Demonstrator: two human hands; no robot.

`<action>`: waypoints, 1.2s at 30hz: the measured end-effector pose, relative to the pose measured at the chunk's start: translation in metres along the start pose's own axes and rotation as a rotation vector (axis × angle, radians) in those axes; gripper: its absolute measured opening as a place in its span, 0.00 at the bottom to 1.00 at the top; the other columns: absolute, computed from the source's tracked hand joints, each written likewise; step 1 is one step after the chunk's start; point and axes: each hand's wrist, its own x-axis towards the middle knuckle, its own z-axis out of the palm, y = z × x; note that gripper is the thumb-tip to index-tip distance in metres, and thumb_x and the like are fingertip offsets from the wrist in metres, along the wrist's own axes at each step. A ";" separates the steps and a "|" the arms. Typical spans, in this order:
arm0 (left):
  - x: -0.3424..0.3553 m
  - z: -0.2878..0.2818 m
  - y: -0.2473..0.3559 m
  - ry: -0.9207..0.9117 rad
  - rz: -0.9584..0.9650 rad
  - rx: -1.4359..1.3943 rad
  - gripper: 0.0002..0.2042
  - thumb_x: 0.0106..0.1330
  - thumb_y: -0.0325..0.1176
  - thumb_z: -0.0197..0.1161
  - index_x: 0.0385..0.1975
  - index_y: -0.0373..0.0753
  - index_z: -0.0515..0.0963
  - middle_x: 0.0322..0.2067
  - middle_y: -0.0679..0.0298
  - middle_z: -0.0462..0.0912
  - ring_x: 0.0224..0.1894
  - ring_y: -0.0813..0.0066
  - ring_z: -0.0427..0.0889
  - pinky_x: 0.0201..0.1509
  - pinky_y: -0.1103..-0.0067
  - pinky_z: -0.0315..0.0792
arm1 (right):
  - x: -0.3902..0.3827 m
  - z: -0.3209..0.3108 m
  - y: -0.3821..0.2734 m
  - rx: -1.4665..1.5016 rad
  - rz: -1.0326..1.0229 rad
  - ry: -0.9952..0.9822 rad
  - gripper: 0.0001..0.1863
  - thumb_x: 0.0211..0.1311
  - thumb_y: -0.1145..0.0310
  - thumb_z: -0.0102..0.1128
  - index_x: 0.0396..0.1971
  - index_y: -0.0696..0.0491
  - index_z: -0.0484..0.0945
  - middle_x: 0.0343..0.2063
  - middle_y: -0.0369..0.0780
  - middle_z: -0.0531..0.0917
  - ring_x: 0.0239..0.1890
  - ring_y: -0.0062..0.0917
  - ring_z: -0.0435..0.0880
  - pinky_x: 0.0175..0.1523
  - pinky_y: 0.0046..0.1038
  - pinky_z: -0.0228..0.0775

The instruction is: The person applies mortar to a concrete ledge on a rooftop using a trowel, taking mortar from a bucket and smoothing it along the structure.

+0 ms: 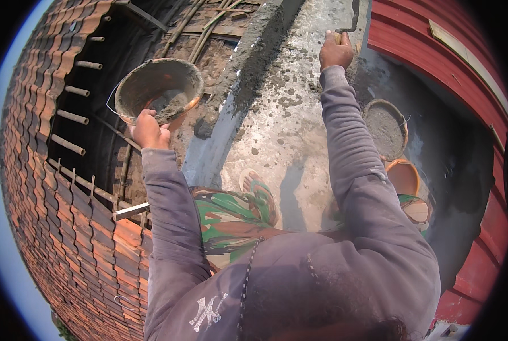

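My left hand (151,132) is closed on the near rim of an orange bucket (190,85). The bucket is tilted toward me, its inside coated grey, with some wet mortar (171,105) at the bottom. Its wire handle hangs at the left side. Out ahead, my right hand (336,52) grips the wooden handle of a trowel (354,18). Its dark bent shank shows, while the blade is out of view. Between my hands runs a low wall (253,48) with rough grey mortar along its top and a pale side.
Mortar spatters cover the pale concrete floor (282,119) where I stand. On the right are a bucket of grey mix (385,131), another orange bucket (403,176) and red metal sheeting (430,62). Left lies a tiled roof (32,113) with an open gap and exposed poles (72,116).
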 end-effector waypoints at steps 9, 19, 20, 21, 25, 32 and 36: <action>0.000 0.021 -0.013 -0.068 -0.009 0.056 0.27 0.56 0.17 0.57 0.59 0.33 0.65 0.50 0.50 0.76 0.49 0.50 0.83 0.45 0.44 0.84 | -0.197 -0.008 0.030 -0.240 0.046 -1.024 0.30 0.70 0.59 0.64 0.66 0.63 0.76 0.64 0.54 0.81 0.66 0.42 0.81 0.72 0.32 0.68; -0.031 0.034 -0.030 -0.480 0.417 0.208 0.35 0.55 0.14 0.56 0.69 0.31 0.70 0.43 0.63 0.82 0.35 0.78 0.79 0.39 0.81 0.75 | -0.078 -0.079 -0.121 -0.517 -0.438 -1.253 0.27 0.76 0.59 0.56 0.59 0.68 0.79 0.51 0.57 0.87 0.53 0.44 0.89 0.54 0.41 0.79; -0.036 0.032 -0.029 -0.518 0.293 0.320 0.33 0.58 0.15 0.53 0.70 0.32 0.70 0.48 0.61 0.83 0.42 0.76 0.82 0.47 0.81 0.77 | -0.077 -0.070 -0.134 -0.651 -0.521 -1.287 0.25 0.75 0.59 0.55 0.55 0.67 0.80 0.47 0.56 0.88 0.49 0.43 0.90 0.52 0.41 0.80; -0.042 0.034 -0.031 -0.548 0.296 0.302 0.33 0.58 0.15 0.53 0.70 0.32 0.70 0.47 0.61 0.83 0.41 0.77 0.82 0.45 0.81 0.77 | -0.076 -0.062 -0.146 -0.801 -0.600 -1.308 0.23 0.75 0.59 0.54 0.52 0.67 0.82 0.43 0.56 0.89 0.46 0.42 0.90 0.49 0.41 0.81; -0.053 0.037 -0.048 -0.654 0.278 0.330 0.34 0.58 0.15 0.53 0.70 0.32 0.71 0.48 0.60 0.83 0.40 0.79 0.82 0.44 0.82 0.77 | -0.075 -0.023 -0.193 -1.304 -0.470 -1.477 0.18 0.73 0.61 0.52 0.42 0.61 0.85 0.32 0.51 0.89 0.30 0.37 0.90 0.34 0.40 0.81; -0.070 0.051 -0.080 -0.747 0.324 0.479 0.33 0.58 0.18 0.56 0.69 0.33 0.72 0.44 0.62 0.83 0.38 0.74 0.82 0.45 0.78 0.76 | -0.077 -0.085 -0.070 -0.507 0.736 -1.792 0.20 0.76 0.53 0.57 0.47 0.56 0.86 0.20 0.33 0.79 0.15 0.20 0.76 0.22 0.27 0.72; -0.060 0.041 -0.068 -0.648 0.085 0.272 0.30 0.57 0.18 0.58 0.64 0.33 0.74 0.32 0.66 0.81 0.26 0.80 0.77 0.23 0.80 0.69 | -0.110 -0.130 -0.069 -0.032 0.857 -1.650 0.22 0.77 0.51 0.57 0.48 0.56 0.85 0.20 0.33 0.78 0.14 0.18 0.74 0.20 0.24 0.69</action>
